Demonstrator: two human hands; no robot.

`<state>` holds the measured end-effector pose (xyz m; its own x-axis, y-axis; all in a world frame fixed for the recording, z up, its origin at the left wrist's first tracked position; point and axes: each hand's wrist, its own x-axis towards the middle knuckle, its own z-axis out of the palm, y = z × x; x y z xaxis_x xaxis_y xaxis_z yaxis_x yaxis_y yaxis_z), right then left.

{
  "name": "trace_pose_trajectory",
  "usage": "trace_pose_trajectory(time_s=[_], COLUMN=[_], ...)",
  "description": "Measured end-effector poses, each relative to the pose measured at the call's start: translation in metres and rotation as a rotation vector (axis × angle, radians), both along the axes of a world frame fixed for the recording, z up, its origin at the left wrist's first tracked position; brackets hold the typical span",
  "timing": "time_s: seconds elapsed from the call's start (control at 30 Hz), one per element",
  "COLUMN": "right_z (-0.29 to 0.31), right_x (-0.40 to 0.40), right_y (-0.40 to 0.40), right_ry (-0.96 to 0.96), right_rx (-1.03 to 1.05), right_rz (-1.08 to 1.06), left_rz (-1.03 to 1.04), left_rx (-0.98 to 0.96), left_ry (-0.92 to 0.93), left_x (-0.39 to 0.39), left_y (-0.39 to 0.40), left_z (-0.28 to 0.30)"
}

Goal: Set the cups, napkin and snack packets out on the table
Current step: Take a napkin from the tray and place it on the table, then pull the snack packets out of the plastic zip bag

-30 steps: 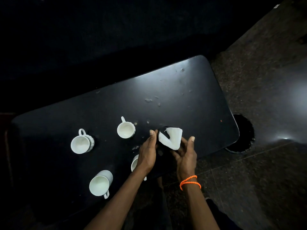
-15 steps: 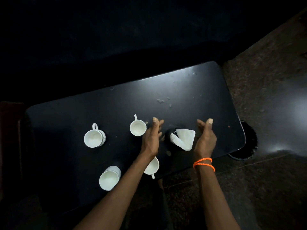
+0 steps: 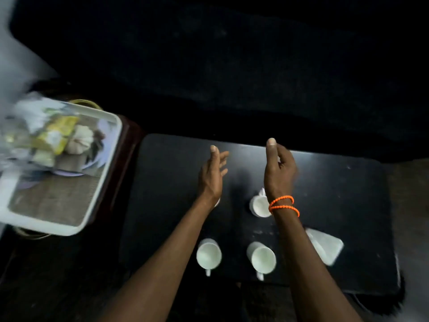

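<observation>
Three white cups show on the black table point(image 3: 348, 194): one at the near left point(image 3: 209, 254), one beside it point(image 3: 262, 257), and one further back point(image 3: 258, 205), partly behind my right wrist. A folded white napkin point(image 3: 326, 246) lies at the near right of the table. My left hand point(image 3: 212, 174) hovers above the table's middle, fingers relaxed and holding nothing. My right hand point(image 3: 278, 169), with orange bead bracelets on the wrist, is raised beside it, fingers loosely bent, also holding nothing. Yellow snack packets point(image 3: 56, 133) lie in a white tray point(image 3: 111, 149) at the left.
The tray sits on a dark wooden stand point(image 3: 126, 159) left of the table and also holds a pale round pouch point(image 3: 80, 140) and blurred white items. Dark floor surrounds the table. The view is blurred by motion.
Both hands have let go of the napkin, which now lies on the table, and have risen forward and apart. The view has swung left, bringing the tray into sight.
</observation>
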<state>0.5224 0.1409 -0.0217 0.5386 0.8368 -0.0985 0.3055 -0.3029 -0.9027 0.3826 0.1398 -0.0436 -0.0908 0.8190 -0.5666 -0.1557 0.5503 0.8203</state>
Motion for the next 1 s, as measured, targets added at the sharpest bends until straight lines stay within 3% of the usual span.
trace_pose_trajectory(time_s=[0.23,0.5,0.57,0.67,0.77,0.9,1.0], right_z=[-0.001,-0.004,-0.003,-0.003,-0.013,-0.035,-0.045], right_x=[-0.157,-0.338,-0.380,-0.434,-0.470,-0.480,-0.467], right_y=[0.046,0.075,0.078,0.085,0.095,0.098,0.083], right_ry=[-0.003,0.016,-0.021,-0.159,-0.370,-0.571,-0.633], right_rx=[0.021,0.008,-0.005,0.014,-0.006,-0.063,-0.023], right_rz=[0.328,0.813,0.956,1.114,1.245,1.278,1.221], left_rz=[0.308,0.512,0.587,0.709,0.832,0.705,0.541], left_rx=[0.040,0.095,0.080,0.051,0.012,-0.085,-0.151], left_ry=[0.048,0.262,0.419,0.792,0.923,1.033,0.988], left_x=[-0.153,-0.304,-0.336,-0.381,-0.421,-0.461,-0.477], left_y=[0.030,0.044,0.035,0.019,0.016,0.026,0.039], left_z=[0.011,0.009,0.011,0.009,0.005,-0.002,-0.003])
